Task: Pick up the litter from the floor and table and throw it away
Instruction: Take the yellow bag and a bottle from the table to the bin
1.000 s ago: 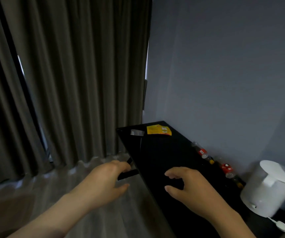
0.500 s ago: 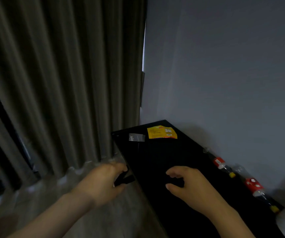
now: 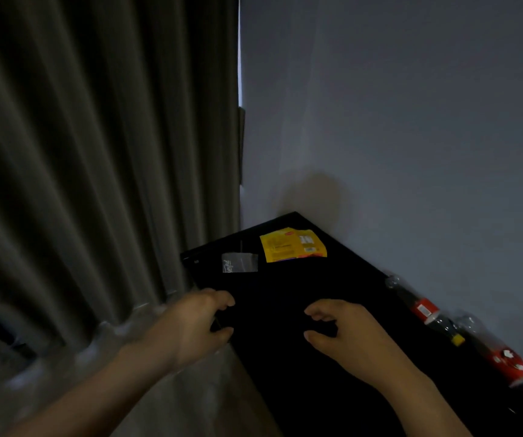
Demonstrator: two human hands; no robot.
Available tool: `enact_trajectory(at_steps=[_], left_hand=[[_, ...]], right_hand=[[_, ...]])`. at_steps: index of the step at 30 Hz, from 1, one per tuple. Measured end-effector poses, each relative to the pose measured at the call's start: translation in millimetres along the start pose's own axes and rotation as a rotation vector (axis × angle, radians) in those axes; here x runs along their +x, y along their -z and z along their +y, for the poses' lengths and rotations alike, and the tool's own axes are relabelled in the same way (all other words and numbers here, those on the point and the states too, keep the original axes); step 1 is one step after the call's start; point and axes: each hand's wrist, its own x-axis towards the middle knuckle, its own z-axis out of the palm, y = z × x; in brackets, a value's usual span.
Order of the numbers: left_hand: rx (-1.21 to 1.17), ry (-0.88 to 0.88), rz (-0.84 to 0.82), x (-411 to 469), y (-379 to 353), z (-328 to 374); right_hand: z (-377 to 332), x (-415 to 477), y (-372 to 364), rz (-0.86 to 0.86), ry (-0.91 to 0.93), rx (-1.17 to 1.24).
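two hands are hovering at the near edge of a black table (image 3: 279, 298) with litter lying at its far corner.
beside the grey curtain (image 3: 96, 184), the left hand (image 3: 191, 323) is curling round a small dark thing (image 3: 218, 324) at the table's edge; a clear wrapper (image 3: 239, 262) and yellow packet (image 3: 293, 245) are lying side by side further back; the right hand (image 3: 351, 335) is curling over the tabletop, its hold impossible to tell; bottles (image 3: 424, 310) are lying along the wall.

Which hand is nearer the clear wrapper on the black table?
Left. The left hand is below-left of the clear wrapper in view; the right hand is farther, below-right.
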Motion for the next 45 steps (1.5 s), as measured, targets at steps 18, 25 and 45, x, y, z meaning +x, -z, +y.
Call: enact_trajectory(at_steps=[18,25,45], left_hand=[[-0.096,-0.183,-0.184,207.2,-13.0,-170.9],[-0.133,-0.197,-0.264,285.6,-44.1,-182.9],[-0.015,-0.04,-0.591,439.8,-148.6,-202.9]], right_hand=[[4.4,173.3,-54.4,-0.038,-0.38,0.122],[40.9,231.5,-49.6,0.007,-0.401,0.116],[140.4,337.8,-47.1,-0.063,-0.511,0.097]])
